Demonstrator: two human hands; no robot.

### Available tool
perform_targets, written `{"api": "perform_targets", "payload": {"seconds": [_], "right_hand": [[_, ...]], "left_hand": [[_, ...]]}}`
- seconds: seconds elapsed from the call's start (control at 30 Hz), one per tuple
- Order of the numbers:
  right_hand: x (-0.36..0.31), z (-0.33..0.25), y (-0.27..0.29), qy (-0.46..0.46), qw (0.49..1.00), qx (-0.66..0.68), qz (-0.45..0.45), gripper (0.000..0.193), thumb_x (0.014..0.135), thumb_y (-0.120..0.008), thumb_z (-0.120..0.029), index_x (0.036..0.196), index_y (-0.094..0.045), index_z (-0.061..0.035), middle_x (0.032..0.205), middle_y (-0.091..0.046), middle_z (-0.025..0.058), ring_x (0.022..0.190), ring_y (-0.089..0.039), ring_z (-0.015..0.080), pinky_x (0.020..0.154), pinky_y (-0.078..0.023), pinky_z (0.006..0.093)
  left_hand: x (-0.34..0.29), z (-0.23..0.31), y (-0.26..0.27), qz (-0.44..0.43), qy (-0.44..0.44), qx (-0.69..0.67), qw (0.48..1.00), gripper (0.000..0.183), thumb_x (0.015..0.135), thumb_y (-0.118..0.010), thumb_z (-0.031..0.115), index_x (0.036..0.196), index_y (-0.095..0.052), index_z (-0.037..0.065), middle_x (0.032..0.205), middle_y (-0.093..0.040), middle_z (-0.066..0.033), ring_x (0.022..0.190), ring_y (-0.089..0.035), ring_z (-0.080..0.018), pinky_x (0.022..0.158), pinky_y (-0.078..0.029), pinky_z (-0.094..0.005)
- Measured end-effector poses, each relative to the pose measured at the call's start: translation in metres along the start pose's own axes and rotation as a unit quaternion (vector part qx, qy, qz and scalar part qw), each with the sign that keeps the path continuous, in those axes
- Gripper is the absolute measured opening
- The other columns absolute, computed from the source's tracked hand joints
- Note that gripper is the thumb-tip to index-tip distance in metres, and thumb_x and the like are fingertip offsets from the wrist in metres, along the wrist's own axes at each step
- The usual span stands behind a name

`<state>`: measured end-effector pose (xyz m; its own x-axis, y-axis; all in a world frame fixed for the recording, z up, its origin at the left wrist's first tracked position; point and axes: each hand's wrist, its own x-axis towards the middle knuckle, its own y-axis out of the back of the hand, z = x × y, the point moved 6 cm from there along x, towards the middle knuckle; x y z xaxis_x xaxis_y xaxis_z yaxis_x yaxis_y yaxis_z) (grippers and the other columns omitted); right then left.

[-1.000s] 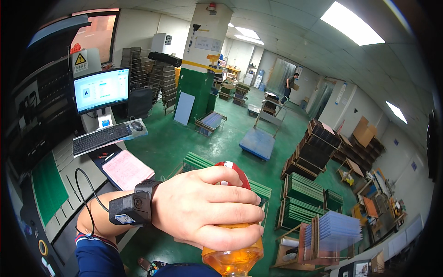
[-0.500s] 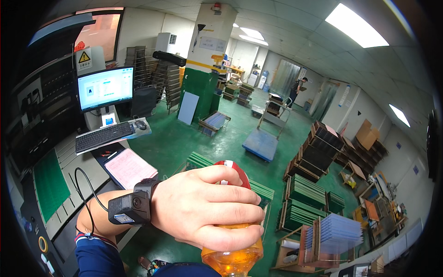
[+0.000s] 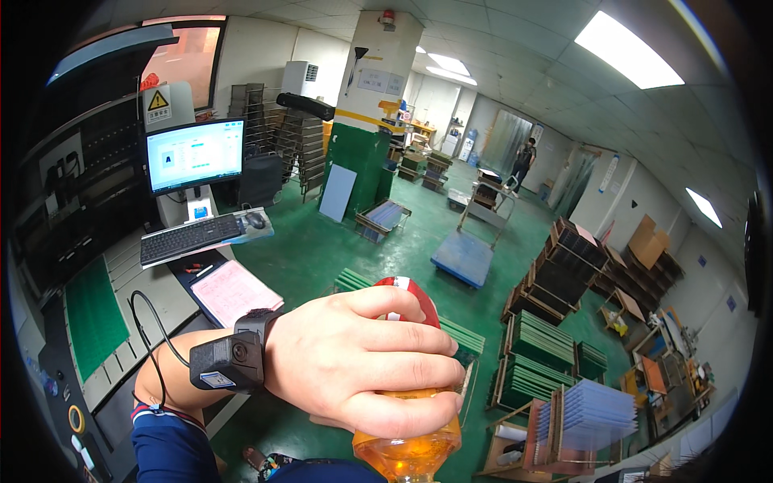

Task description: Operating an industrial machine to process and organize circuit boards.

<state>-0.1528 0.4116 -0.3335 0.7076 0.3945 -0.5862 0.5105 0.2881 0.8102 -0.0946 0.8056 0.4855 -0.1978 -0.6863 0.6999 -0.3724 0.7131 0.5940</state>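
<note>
My left hand comes in from the lower left, with a dark blue sleeve and a small black camera strapped at the wrist. Its fingers are wrapped round a clear bottle of orange liquid, held close in front of me. A red and white part of the bottle shows beyond the fingers, and its lower end runs to the bottom edge of the view. The thumb is mostly hidden. My right hand is out of the picture.
At left stand a monitor, a keyboard and a clipboard with pink paper. A blue platform trolley stands ahead on the green floor. Racks of green panels and blue sheets are at right. Another person stands far back.
The room has shifted slightly right and down in the view. My left hand keeps its hold on the bottle. The distant person now stands more upright.
</note>
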Motion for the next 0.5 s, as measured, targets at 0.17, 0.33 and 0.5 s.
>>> {"api": "perform_targets", "payload": {"seconds": [0.17, 0.33, 0.5], "right_hand": [[0.007, 0.003, -0.013, -0.014, 1.0, 0.017, -0.011, 0.022, 0.073, -0.062, -0.023, 0.093, -0.064, -0.0142, 0.096, -0.064, 0.0083, 0.091, -0.061, 0.0257, 0.076, -0.049, 0.0359], [0.009, 0.018, -0.047, -0.257, 0.761, 0.593, -0.058, 0.012, 0.081, -0.056, -0.017, 0.09, -0.063, -0.0132, 0.089, -0.065, 0.0086, 0.081, -0.061, 0.0242, 0.067, -0.05, 0.0357], [0.018, 0.019, -0.069, -0.264, 0.745, 0.612, -0.036, 0.013, 0.082, -0.055, -0.019, 0.089, -0.064, -0.0128, 0.09, -0.064, 0.0081, 0.08, -0.061, 0.0236, 0.067, -0.05, 0.0357]], "left_hand": [[0.002, 0.001, -0.002, -0.001, 0.0, 0.002, 1.0, 0.019, 0.083, -0.056, 0.012, 0.102, -0.051, 0.013, 0.102, -0.064, -0.0069, 0.09, -0.064, -0.0223, 0.073, -0.044, -0.0325], [0.0, 0.002, -0.001, -0.005, -0.003, 0.006, 1.0, 0.019, 0.084, -0.056, 0.013, 0.102, -0.051, 0.013, 0.102, -0.063, -0.0069, 0.089, -0.064, -0.0223, 0.072, -0.044, -0.0324], [0.003, -0.003, -0.014, -0.002, -0.003, -0.002, 1.0, 0.019, 0.084, -0.056, 0.013, 0.102, -0.051, 0.013, 0.102, -0.064, -0.007, 0.089, -0.064, -0.0222, 0.072, -0.044, -0.0321]]}}
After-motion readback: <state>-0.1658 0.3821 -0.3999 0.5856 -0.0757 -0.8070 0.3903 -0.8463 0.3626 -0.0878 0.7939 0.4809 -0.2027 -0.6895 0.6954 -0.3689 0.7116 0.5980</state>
